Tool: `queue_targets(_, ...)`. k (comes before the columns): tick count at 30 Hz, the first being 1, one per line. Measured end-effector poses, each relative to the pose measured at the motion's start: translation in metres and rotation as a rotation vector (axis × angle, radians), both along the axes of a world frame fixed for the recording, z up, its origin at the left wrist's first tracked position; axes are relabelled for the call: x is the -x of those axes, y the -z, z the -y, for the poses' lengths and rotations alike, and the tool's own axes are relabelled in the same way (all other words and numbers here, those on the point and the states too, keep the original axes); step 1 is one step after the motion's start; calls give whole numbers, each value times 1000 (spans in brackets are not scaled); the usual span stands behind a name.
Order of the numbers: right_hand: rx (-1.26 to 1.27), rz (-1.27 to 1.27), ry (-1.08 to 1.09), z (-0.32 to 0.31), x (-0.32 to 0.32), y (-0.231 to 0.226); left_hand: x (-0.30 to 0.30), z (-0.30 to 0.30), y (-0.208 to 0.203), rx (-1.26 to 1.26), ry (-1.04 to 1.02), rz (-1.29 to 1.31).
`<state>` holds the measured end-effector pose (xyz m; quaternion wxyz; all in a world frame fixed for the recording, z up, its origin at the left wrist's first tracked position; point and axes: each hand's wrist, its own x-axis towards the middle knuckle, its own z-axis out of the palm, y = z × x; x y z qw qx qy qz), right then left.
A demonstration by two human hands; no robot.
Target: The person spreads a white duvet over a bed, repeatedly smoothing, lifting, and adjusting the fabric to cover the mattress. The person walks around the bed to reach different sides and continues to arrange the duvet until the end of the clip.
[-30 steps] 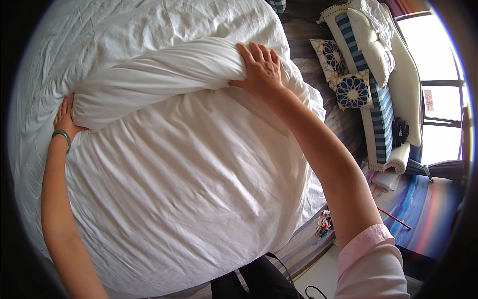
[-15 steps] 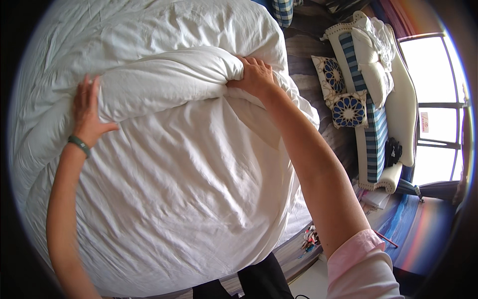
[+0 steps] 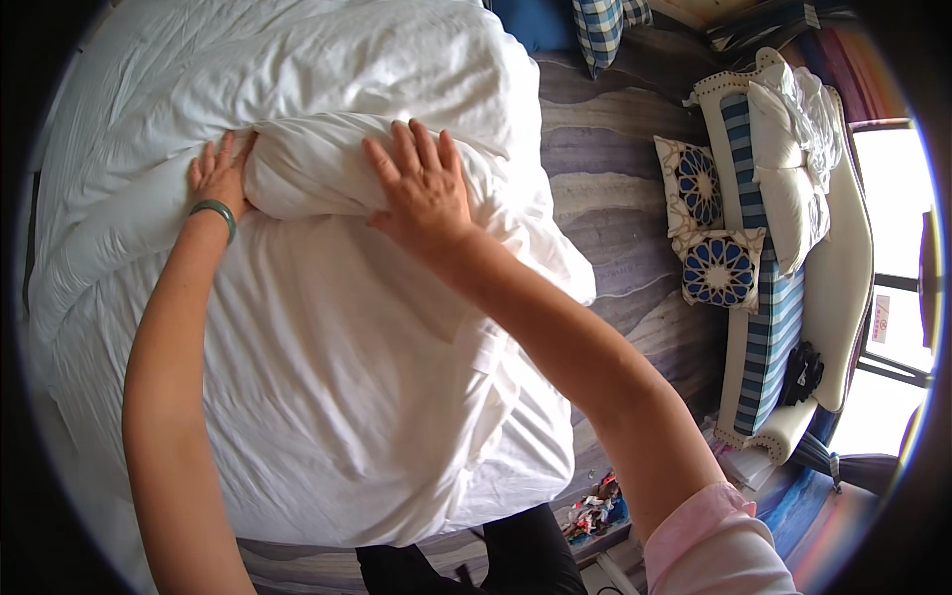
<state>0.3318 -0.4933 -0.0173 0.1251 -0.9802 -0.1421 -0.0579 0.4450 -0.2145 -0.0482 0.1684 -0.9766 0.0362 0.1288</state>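
A white duvet (image 3: 367,59) covers the bed, with a thick folded roll (image 3: 317,159) running across it. My left hand (image 3: 223,177), with a dark green bangle at the wrist, presses on the roll's left part, fingers stretched out. Spread fingers of my right hand (image 3: 426,193) rest on top of the roll, toward its right end. Neither hand visibly grips the fabric. Nearer to me lies a smoother white sheet-like layer (image 3: 317,367), wrinkled and bunched along the bed's right side.
To the right stands a cream sofa (image 3: 838,268) with a blue striped seat, white pillows (image 3: 788,188) and patterned cushions (image 3: 719,270). A checked cushion (image 3: 599,35) is at the top. Grey wavy-patterned carpet (image 3: 615,188) lies between. Small colourful items (image 3: 597,511) lie near my legs.
My right hand has left the duvet's right edge and moved left onto the roll, its fingers now spread. My left hand has come inward, closer to the right hand. The view has shifted somewhat.
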Motion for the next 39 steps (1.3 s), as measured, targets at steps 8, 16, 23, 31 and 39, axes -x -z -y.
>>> queue_targets(8,-508,-436,496,117,111,18,-12,5,20,-157,-146,-15)
queue_targets(16,-1773,-1241,612,147,100,-3,-22,-2,28,-143,-113,-54)
queue_targets(23,-987,-948,547,176,77,41,-33,22,13,-111,-126,-112)
queue_targets(31,-716,-259,36,137,23,-27,-28,9,12,-221,-230,-149)
queue_targets(39,-473,-326,-373,77,-63,-11,-35,33,6,-300,-408,-233)
